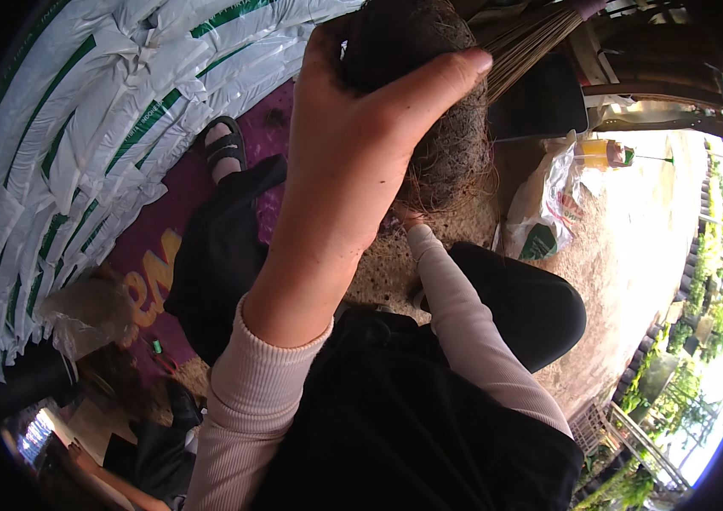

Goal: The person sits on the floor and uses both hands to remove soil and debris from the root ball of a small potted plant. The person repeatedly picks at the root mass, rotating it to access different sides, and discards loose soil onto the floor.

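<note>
My left hand [367, 121] is raised close to the camera, back towards me, with its thumb and fingers around a dark, rounded fibrous clump [457, 147]. The clump looks like soil matted with thin brown roots; loose strands stick out at its right side and lower end. Some dark specks lie on my left wrist. Beyond the clump's lower end my right hand [409, 216] reaches down near the sandy ground [380, 274]. Most of that hand is hidden, so its fingers and whatever they touch cannot be made out.
White plastic sacks [99, 115] with green stripes are stacked at left beside a purple banner [163, 185]. A stick broom [527, 45] leans at the top right, above a crumpled plastic bag [543, 204] and a yellow container [593, 153]. A co-worker's arm [119, 482] shows at bottom left.
</note>
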{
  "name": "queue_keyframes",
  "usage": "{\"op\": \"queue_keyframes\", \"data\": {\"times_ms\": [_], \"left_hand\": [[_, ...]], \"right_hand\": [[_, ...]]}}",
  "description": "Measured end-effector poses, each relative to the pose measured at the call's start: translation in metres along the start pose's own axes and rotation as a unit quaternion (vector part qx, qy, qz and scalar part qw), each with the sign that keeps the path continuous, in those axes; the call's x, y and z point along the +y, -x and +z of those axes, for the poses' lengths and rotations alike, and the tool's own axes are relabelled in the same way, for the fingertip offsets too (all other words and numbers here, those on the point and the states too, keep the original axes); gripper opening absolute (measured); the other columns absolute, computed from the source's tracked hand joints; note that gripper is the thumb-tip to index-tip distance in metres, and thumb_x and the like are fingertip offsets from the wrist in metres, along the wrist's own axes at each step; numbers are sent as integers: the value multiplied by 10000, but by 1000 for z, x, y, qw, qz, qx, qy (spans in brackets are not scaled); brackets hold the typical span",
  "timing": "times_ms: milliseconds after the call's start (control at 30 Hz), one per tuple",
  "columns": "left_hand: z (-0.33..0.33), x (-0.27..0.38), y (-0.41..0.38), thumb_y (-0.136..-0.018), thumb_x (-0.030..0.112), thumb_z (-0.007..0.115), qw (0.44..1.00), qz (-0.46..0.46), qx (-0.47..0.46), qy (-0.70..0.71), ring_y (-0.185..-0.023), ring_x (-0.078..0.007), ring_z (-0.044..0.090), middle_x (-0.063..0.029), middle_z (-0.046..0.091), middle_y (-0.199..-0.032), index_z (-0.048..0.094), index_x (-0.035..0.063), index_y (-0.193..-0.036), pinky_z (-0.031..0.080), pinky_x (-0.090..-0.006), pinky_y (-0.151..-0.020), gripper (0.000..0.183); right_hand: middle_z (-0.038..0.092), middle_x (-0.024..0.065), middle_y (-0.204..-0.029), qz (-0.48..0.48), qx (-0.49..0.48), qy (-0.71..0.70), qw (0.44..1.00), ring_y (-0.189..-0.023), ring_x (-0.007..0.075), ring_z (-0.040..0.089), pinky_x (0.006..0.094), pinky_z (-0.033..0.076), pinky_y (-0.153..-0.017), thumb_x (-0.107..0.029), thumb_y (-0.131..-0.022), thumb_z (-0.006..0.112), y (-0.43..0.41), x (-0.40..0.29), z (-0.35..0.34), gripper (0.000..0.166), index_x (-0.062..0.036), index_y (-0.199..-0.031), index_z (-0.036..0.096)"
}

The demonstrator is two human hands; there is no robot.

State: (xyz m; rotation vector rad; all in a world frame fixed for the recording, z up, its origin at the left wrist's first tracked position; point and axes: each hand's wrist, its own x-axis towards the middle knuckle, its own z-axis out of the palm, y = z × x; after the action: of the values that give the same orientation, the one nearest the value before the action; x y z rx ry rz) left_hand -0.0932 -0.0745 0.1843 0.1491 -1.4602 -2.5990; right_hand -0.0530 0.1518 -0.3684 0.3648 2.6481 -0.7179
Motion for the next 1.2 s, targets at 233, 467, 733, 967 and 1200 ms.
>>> {"op": "queue_keyframes", "data": {"times_ms": [233,467,733,967,1200], "left_hand": [[-20,10,-5,-823,159,674,991,-19,-113,66,-955,-126,624,-46,662,-1009,653,26,-1051,466,-269,-878,264],[-19,15,4,-831,165,663,996,-40,-77,16,-958,-126,627,-47,663,-1010,654,24,-1049,469,-271,-878,260],[-20,15,5,-827,171,669,997,-38,-70,8,-953,-124,626,-46,663,-1007,654,23,-1048,467,-271,-878,266],[-22,15,2,-823,176,674,998,-27,-53,-12,-950,-123,625,-46,663,-1005,655,22,-1047,464,-271,-878,272],[-14,14,-5,-819,181,680,997,-31,-54,-44,-946,-122,624,-45,663,-1003,655,21,-1045,462,-271,-877,278]], "right_hand": [[443,203,-1340,-97,-130,213,963,-1224,388,439,468,442,-976,-190,-827,647,16,10,22,567,-38,-1333,443],[418,140,-1352,-85,51,126,987,-1223,326,412,515,338,-946,-184,-749,671,121,-78,-1,644,-82,-1331,418],[356,167,-1421,30,-95,30,995,-1308,341,335,555,279,-1022,-371,-727,734,148,-138,-35,836,-87,-1407,339],[536,202,-1271,84,-96,-30,991,-1108,359,569,471,442,-918,-408,-763,720,120,-138,-33,805,-23,-1381,375],[602,195,-1204,194,-150,-379,892,-1007,301,631,390,511,-809,-164,-835,668,72,-27,16,570,18,-1333,457]]}}
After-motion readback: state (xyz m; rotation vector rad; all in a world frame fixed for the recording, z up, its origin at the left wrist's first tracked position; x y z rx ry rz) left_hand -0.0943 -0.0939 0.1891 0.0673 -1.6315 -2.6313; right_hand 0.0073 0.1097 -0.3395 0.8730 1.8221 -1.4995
